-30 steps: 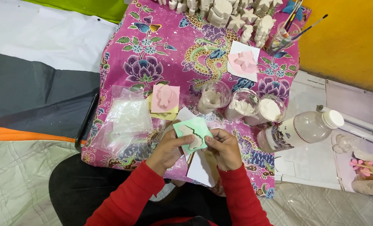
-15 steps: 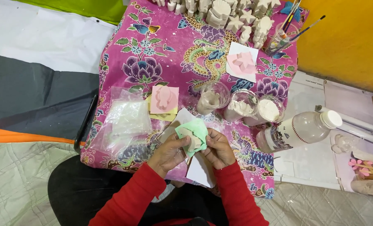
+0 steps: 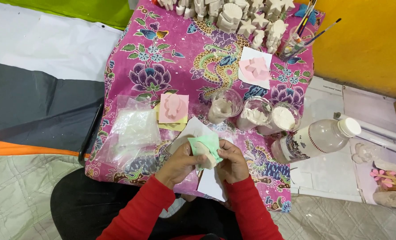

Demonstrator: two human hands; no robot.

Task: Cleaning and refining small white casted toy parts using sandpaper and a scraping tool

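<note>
Both of my hands hold a soft green mould (image 3: pixel 206 148) with a pale cast piece in it, just above the near edge of a small table covered in a pink flowered cloth (image 3: pixel 171 58). My left hand (image 3: pixel 180 163) grips its left side and my right hand (image 3: pixel 233 163) grips its right side, thumbs pressing on it. White paper (image 3: pixel 209 182) lies under my hands. A pink mould on a yellow one (image 3: pixel 173 109) lies just beyond my left hand.
Three clear cups of white powder or paste (image 3: pixel 255 114) stand past my hands. A clear plastic bag (image 3: pixel 133 131) lies at left, a bottle (image 3: pixel 315 140) on its side at right. White cast figures (image 3: pixel 233 15), a brush jar (image 3: pixel 295 42) and another pink mould (image 3: pixel 254 69) sit at the back.
My hands and the green mould have stayed in nearly the same spot; my fingers have shifted slightly on the mould, bending it.
</note>
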